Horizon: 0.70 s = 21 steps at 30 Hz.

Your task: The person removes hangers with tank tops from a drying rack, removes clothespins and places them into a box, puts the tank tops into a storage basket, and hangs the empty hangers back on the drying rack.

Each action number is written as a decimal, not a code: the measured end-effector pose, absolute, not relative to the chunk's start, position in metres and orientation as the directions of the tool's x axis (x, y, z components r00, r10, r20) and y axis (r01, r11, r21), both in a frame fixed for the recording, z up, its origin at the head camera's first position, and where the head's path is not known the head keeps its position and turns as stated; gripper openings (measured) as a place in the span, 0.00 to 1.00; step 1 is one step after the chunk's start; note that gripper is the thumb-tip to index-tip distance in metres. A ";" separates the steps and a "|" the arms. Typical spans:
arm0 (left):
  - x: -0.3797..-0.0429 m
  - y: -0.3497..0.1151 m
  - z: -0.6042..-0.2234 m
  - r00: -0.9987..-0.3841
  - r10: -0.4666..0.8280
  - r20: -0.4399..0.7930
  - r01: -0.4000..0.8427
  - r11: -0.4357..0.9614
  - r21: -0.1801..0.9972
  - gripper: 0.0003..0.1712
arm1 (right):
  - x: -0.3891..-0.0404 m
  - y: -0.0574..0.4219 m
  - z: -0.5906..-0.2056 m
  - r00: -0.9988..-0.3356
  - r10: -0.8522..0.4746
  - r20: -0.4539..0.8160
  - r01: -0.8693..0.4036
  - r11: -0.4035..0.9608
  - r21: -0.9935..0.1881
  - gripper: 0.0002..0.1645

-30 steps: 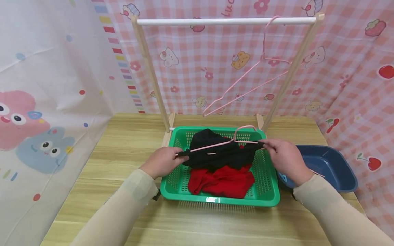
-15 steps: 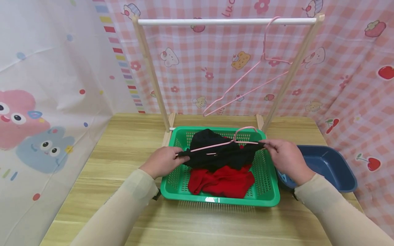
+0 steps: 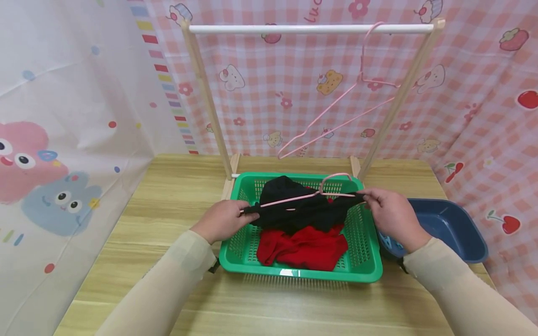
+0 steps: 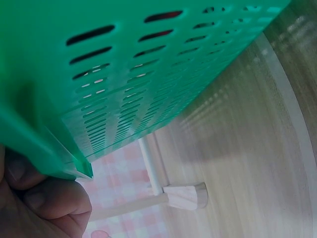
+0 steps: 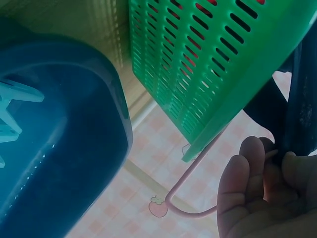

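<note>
A pink hanger (image 3: 290,199) lies across a black garment (image 3: 311,214) above the green basket (image 3: 300,275), its hook pointing away from me. My left hand (image 3: 222,220) pinches the black cloth at the hanger's left end between thumb and fingers. At the other end, my right hand (image 3: 392,217) pinches the garment's edge, stretching it taut along the hanger. The right wrist view shows thumb and fingers (image 5: 247,171) meeting on the dark cloth (image 5: 297,104). A crumpled red garment (image 3: 302,249) lies in the basket below. The basket hides the left hand's hold in the left wrist view.
Behind the basket stands a wooden rack with a white rod (image 3: 294,29), from which another pink hanger (image 3: 332,105) hangs bare. A blue basin (image 3: 454,228) sits right of the basket, with light blue plastic clips (image 5: 15,99) inside. Printed cloth (image 3: 252,93) lines the back.
My right hand has shifted slightly to the right, drawing the black garment's edge with it. My left hand stays in place, and both holds are unchanged.
</note>
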State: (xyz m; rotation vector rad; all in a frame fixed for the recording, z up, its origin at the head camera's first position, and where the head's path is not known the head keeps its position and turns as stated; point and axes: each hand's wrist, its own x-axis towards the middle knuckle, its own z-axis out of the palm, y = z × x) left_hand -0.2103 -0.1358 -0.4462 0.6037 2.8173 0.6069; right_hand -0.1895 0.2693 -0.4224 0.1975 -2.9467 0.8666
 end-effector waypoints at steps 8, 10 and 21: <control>-0.210 -0.136 -0.446 -0.896 0.434 -0.096 0.357 0.831 0.427 0.16 | -0.190 0.272 -0.424 -0.988 -0.089 0.124 -0.143 0.825 -0.547 0.17; -0.210 -0.136 -0.446 -0.895 0.436 -0.095 0.359 0.829 0.428 0.16 | -0.191 0.273 -0.424 -0.990 -0.073 0.124 -0.130 0.827 -0.547 0.17; -0.210 -0.137 -0.445 -0.900 0.421 -0.115 0.320 0.816 0.482 0.15 | -0.188 0.267 -0.425 -0.977 -0.086 0.197 -0.189 0.778 -0.599 0.16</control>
